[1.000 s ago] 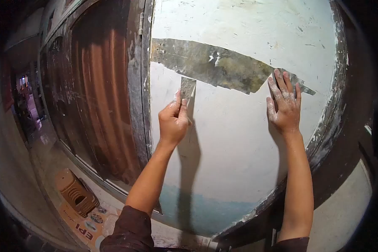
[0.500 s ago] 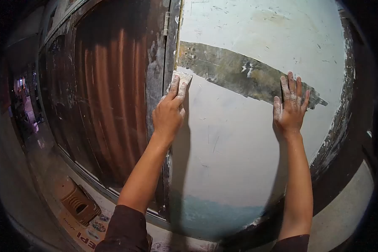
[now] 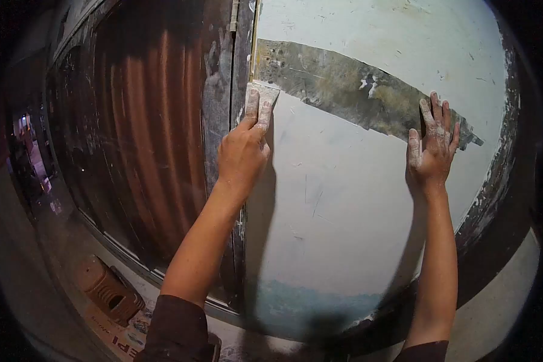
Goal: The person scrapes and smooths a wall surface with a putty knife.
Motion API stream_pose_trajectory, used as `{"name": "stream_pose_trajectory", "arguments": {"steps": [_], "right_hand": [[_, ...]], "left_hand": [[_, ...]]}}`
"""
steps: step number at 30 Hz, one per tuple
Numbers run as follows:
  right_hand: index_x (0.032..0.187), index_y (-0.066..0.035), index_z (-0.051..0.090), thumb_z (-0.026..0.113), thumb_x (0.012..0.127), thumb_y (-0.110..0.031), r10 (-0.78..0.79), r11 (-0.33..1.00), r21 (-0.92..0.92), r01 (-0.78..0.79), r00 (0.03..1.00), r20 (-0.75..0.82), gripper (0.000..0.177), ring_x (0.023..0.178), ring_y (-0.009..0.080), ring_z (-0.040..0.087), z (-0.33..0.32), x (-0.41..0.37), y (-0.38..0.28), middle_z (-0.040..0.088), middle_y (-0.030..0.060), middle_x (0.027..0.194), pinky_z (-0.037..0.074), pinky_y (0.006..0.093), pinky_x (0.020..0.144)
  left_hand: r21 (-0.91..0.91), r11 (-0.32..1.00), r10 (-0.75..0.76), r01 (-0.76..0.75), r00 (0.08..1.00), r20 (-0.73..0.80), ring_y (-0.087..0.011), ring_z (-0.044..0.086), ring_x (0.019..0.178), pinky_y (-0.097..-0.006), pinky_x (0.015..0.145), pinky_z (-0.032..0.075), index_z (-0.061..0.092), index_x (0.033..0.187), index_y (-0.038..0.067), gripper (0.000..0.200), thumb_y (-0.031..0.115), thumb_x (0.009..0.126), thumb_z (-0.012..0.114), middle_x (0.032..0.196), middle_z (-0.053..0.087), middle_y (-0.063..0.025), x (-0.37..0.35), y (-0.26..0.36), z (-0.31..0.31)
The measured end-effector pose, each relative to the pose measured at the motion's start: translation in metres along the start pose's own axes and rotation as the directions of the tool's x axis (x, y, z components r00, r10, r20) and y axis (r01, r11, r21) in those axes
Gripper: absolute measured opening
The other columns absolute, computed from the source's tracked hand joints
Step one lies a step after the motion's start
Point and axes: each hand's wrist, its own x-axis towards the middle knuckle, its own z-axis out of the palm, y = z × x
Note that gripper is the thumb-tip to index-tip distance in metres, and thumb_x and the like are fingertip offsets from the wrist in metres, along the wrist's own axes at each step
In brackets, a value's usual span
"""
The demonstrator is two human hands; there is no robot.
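A pale, powder-covered flat piece [image 3: 268, 92] is pressed by my left hand [image 3: 243, 148] against the left edge of a white panel [image 3: 332, 181], beside the dark wooden frame. Two of its fingers lie stretched over the piece. My right hand [image 3: 433, 145] rests with spread fingers on the panel, holding nothing. White powder coats the fingers of both hands. Between and above them a bare grey-brown band [image 3: 344, 84] slants across the white surface, and my right fingertips touch its right part.
Left of the panel is a dark wooden frame [image 3: 220, 78] with a hinge [image 3: 234, 15] and a reddish-brown curtain [image 3: 157, 120] behind glass. A brown plastic stool [image 3: 110, 292] and printed cardboard [image 3: 111, 335] are on the floor at the lower left.
The view has shifted, so the panel's band and the hinge appear higher. My left hand with the flat piece sits slightly higher in view, and my right hand appears farther right, still spread.
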Motion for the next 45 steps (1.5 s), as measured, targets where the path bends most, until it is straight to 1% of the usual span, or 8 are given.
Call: {"name": "stream_pose_trajectory", "arguments": {"steps": [2,6,12,17,25,32,36,45], "right_hand": [[0.155,-0.023,0.047,0.054,0.098,-0.026,0.003,1.000,-0.004,-0.003,1.000,0.001,0.057,0.158,0.0263,0.024,0.001,0.001,0.000,0.036,0.0001,0.167,0.008,0.0554,0.127],[0.154,-0.023,0.047,0.054,0.098,-0.026,0.011,1.000,0.004,-0.011,1.000,0.007,0.057,0.158,0.0259,0.024,0.001,0.000,0.001,0.036,-0.0002,0.167,0.007,0.0545,0.127],[0.152,-0.027,0.049,0.062,0.092,-0.025,0.029,0.999,0.016,-0.028,0.999,-0.015,0.062,0.156,0.0249,0.029,0.001,-0.001,-0.002,0.039,-0.0021,0.166,0.011,0.0538,0.127],[0.152,-0.027,0.050,0.061,0.094,-0.026,0.045,0.999,0.019,-0.045,0.999,-0.027,0.059,0.156,0.0245,0.029,-0.001,-0.002,-0.003,0.040,-0.0032,0.165,0.013,0.0528,0.127],[0.150,-0.028,0.051,0.063,0.094,-0.026,0.033,0.999,0.035,-0.031,0.998,-0.059,0.057,0.155,0.0250,0.030,0.002,-0.002,-0.001,0.041,-0.0027,0.164,0.014,0.0534,0.127],[0.148,-0.028,0.052,0.063,0.093,-0.025,0.056,0.997,0.051,-0.054,0.998,-0.030,0.057,0.155,0.0245,0.030,-0.002,-0.003,-0.003,0.041,-0.0025,0.164,0.015,0.0543,0.127],[0.148,-0.027,0.053,0.062,0.094,-0.025,0.034,0.998,0.047,-0.032,0.998,-0.045,0.055,0.155,0.0241,0.030,0.000,-0.005,0.001,0.041,-0.0027,0.164,0.014,0.0538,0.127],[0.148,-0.027,0.053,0.064,0.094,-0.024,0.035,0.997,0.073,-0.029,0.997,-0.073,0.055,0.154,0.0239,0.031,0.000,-0.005,0.001,0.044,-0.0024,0.163,0.014,0.0523,0.127]], "left_hand": [[-0.034,0.999,0.007,-0.008,1.000,-0.028,-0.0396,0.070,0.103,-0.0446,0.091,0.057,0.077,0.114,0.003,0.041,-0.003,0.075,0.068,0.128,0.069,-0.0183,-0.001,-0.002,0.002],[-0.009,1.000,-0.029,0.030,0.998,0.048,-0.0380,0.070,0.105,-0.0438,0.093,0.056,0.074,0.123,0.007,0.051,-0.004,0.074,0.067,0.146,0.059,-0.0154,-0.002,-0.008,0.000],[-0.034,0.999,-0.003,0.004,0.999,0.048,-0.0342,0.070,0.111,-0.0417,0.091,0.057,0.072,0.130,0.010,0.057,-0.004,0.075,0.063,0.159,0.048,-0.0013,-0.002,-0.007,-0.006],[-0.057,0.996,0.061,-0.062,0.998,-0.027,-0.0319,0.071,0.106,-0.0399,0.087,0.058,0.069,0.135,0.014,0.063,-0.004,0.076,0.062,0.159,0.047,-0.0005,-0.008,-0.019,0.003],[0.010,1.000,0.020,-0.021,0.998,0.067,-0.0327,0.071,0.105,-0.0411,0.088,0.058,0.068,0.136,0.013,0.063,-0.005,0.075,0.061,0.157,0.050,-0.0004,-0.001,-0.011,-0.011],[-0.001,0.998,0.056,-0.056,0.998,0.023,-0.0341,0.072,0.102,-0.0407,0.085,0.057,0.070,0.134,0.015,0.062,-0.007,0.077,0.058,0.153,0.053,-0.0067,0.002,-0.010,-0.011],[-0.066,0.997,0.047,-0.047,0.999,-0.006,-0.0339,0.072,0.102,-0.0398,0.085,0.057,0.068,0.135,0.014,0.060,-0.006,0.079,0.058,0.155,0.052,-0.0011,0.000,-0.011,-0.005],[0.028,0.999,-0.040,0.037,0.991,0.130,-0.0357,0.070,0.106,-0.0398,0.090,0.056,0.068,0.134,0.011,0.057,-0.007,0.081,0.058,0.154,0.052,-0.0029,0.006,-0.005,-0.015]]}}
